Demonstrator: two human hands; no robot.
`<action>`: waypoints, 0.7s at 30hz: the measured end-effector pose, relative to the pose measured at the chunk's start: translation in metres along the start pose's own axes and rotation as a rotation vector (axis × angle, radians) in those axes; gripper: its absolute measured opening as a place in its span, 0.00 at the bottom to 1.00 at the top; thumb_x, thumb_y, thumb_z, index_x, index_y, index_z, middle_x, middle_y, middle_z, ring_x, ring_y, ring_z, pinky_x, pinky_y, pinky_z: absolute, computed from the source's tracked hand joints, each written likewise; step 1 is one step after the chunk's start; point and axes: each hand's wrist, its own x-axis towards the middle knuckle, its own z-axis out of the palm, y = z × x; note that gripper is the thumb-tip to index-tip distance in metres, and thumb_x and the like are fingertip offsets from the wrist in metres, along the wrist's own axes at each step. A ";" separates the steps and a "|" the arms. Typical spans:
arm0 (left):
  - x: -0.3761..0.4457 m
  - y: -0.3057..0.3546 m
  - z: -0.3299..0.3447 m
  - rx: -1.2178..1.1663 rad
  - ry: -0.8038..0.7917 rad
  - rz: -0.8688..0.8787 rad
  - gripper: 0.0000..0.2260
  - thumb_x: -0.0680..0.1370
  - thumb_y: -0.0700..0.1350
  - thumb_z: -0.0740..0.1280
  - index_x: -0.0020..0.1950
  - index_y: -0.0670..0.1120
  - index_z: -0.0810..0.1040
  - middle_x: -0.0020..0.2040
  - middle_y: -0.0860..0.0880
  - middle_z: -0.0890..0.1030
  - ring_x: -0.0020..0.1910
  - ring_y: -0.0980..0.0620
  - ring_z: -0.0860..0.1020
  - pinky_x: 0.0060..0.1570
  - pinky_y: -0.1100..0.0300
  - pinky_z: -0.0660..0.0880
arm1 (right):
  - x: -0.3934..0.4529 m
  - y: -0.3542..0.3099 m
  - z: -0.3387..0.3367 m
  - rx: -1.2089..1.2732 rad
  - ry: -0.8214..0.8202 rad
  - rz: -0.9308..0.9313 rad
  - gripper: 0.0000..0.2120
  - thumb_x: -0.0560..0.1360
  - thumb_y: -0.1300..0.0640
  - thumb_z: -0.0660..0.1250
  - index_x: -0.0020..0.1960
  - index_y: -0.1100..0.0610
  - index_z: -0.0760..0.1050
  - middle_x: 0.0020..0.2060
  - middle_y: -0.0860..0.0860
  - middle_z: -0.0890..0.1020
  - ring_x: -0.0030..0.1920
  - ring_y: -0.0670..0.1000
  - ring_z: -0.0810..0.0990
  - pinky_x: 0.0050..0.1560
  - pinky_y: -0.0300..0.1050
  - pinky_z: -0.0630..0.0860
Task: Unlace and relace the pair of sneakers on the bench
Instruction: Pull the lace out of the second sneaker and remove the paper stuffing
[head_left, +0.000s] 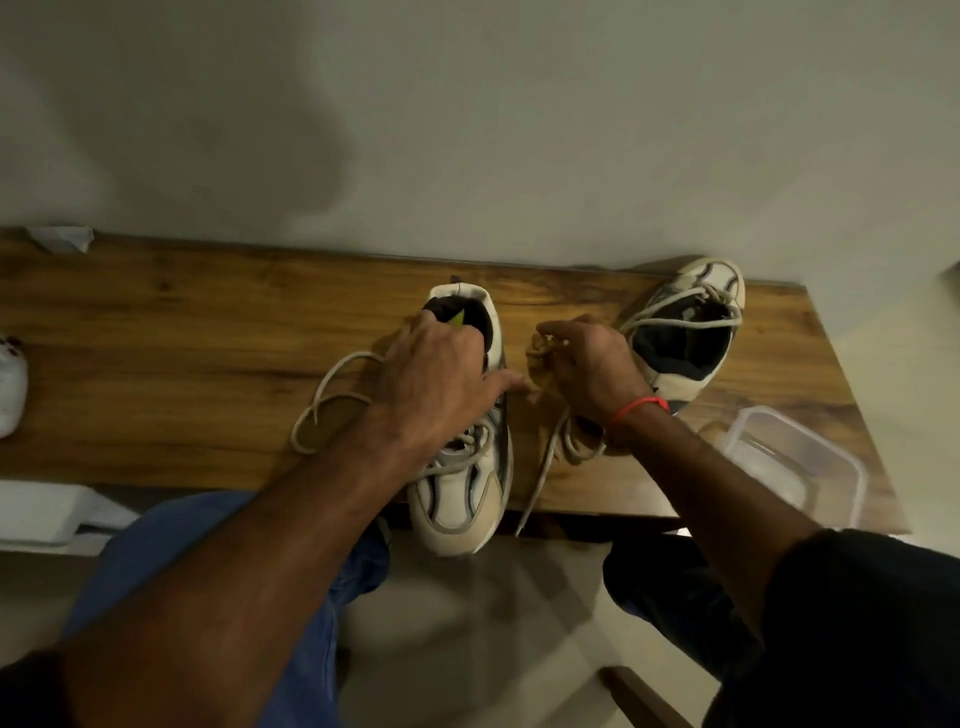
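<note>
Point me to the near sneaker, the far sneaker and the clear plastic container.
near sneaker (460, 512), head view, on its toe cap.
far sneaker (719, 275), head view, on its upper end.
clear plastic container (810, 467), head view, on its lid.

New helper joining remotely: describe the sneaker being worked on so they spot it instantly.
On the wooden bench, two sneakers sit near its right end. It is the nearer sneaker, toe overhanging the front edge, with the left hand on its collar; the other sneaker lies by the wall.

Dim warm light; soft blur; wide-angle bending; broad wall (467, 104) shadow
</note>
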 end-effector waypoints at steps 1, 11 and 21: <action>-0.001 0.000 0.001 0.164 -0.025 -0.002 0.25 0.77 0.69 0.62 0.52 0.47 0.80 0.57 0.46 0.79 0.62 0.45 0.72 0.60 0.48 0.69 | 0.001 0.001 0.001 0.003 0.008 0.001 0.17 0.78 0.64 0.65 0.66 0.57 0.77 0.61 0.58 0.76 0.61 0.57 0.76 0.62 0.48 0.75; 0.017 -0.016 0.003 -0.663 0.044 -0.086 0.14 0.85 0.52 0.59 0.41 0.49 0.73 0.38 0.50 0.73 0.39 0.51 0.74 0.37 0.56 0.67 | 0.000 -0.002 -0.016 0.141 0.106 -0.091 0.11 0.78 0.61 0.68 0.57 0.51 0.82 0.54 0.50 0.80 0.50 0.47 0.79 0.45 0.29 0.73; 0.028 -0.013 0.008 -1.064 0.280 -0.342 0.23 0.83 0.61 0.58 0.53 0.43 0.82 0.49 0.45 0.84 0.50 0.46 0.81 0.52 0.49 0.76 | -0.037 -0.055 -0.036 0.126 -0.013 -0.503 0.08 0.77 0.59 0.71 0.55 0.54 0.82 0.51 0.49 0.80 0.46 0.42 0.76 0.48 0.29 0.74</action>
